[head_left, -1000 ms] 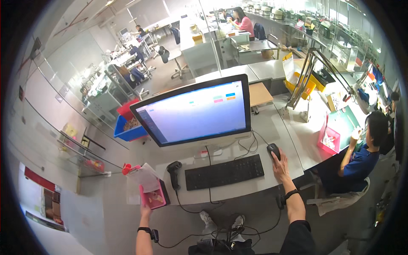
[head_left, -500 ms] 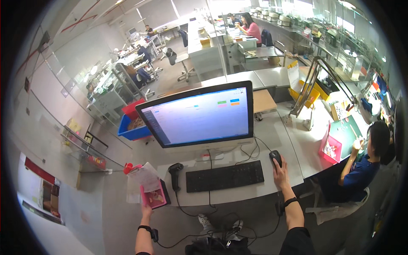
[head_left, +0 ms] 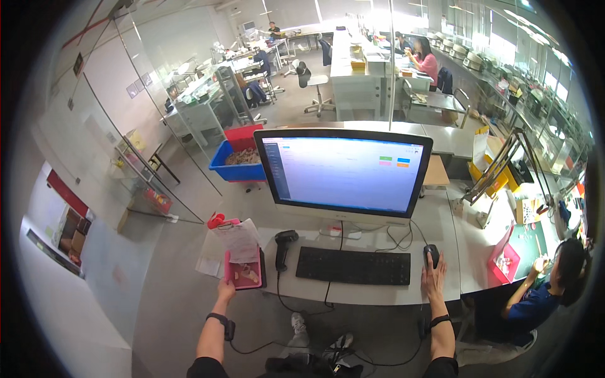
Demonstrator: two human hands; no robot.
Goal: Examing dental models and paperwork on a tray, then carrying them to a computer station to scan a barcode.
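My left hand [head_left: 226,289] has its fingers closed on the near left corner of a small pink tray [head_left: 251,286] at the desk's left edge. Small pale pieces lie in the tray, too small to name. Papers [head_left: 239,244] with a clip and a red object [head_left: 216,219] cover its far part. On the right, my right hand [head_left: 433,281] rests over a black computer mouse [head_left: 431,252], fingers stretched along it. Between the hands are a black keyboard [head_left: 353,266] and a black handheld scanner [head_left: 283,249]. Behind them stands a lit monitor [head_left: 343,171].
Cables [head_left: 327,295] run across the desk and its front edge. A blue bin [head_left: 236,171] of small brownish pieces stands beyond the monitor's left. At right, a co-worker in dark blue [head_left: 535,302] sits by a pink bin [head_left: 506,268] and a lamp arm [head_left: 498,167].
The head view has shifted, so the desk and monitor sit farther right and look more level. My left hand stays on the tray and my right hand on the mouse.
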